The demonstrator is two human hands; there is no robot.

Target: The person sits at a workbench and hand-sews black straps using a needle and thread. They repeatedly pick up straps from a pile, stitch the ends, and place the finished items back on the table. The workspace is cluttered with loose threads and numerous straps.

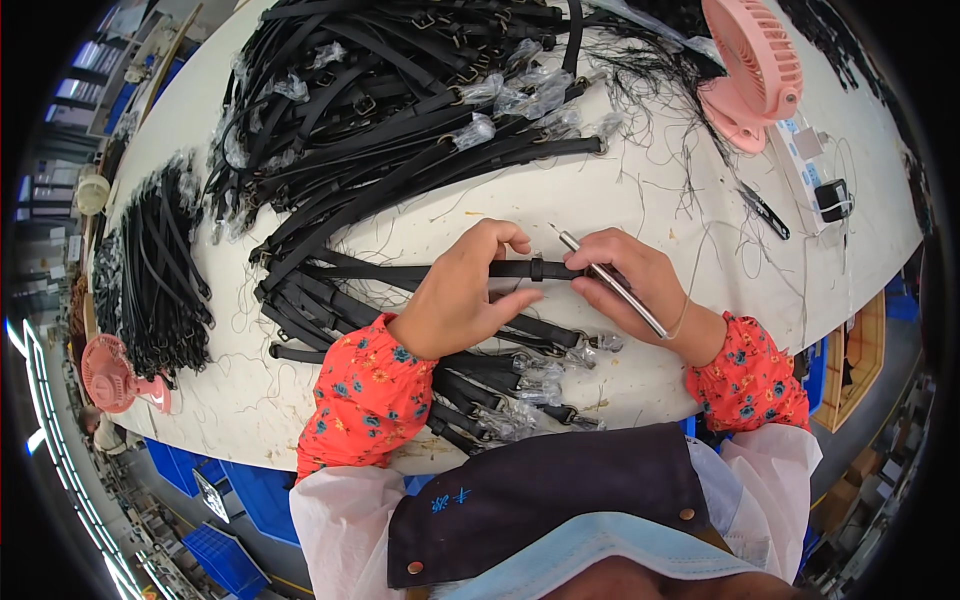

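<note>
My left hand (458, 298) is around a black strap (511, 270), its thumb and forefinger apart on either side, not pinching it. My right hand (632, 277) grips a slim silver pen-like tool (623, 296) with a thin cord trailing from it, and its fingertips touch the same strap beside a small loop (537, 269). The strap lies over a bundle of black straps (306, 307) with buckles, some wrapped in clear plastic.
Large piles of straps (360, 80) (165, 260) cover the back and left of the white table (680, 370). Pink fans (750, 70) (110, 375), a power strip (800, 160) and a black-handled cutter (765, 210) lie around. Blue crates (220, 555) stand below.
</note>
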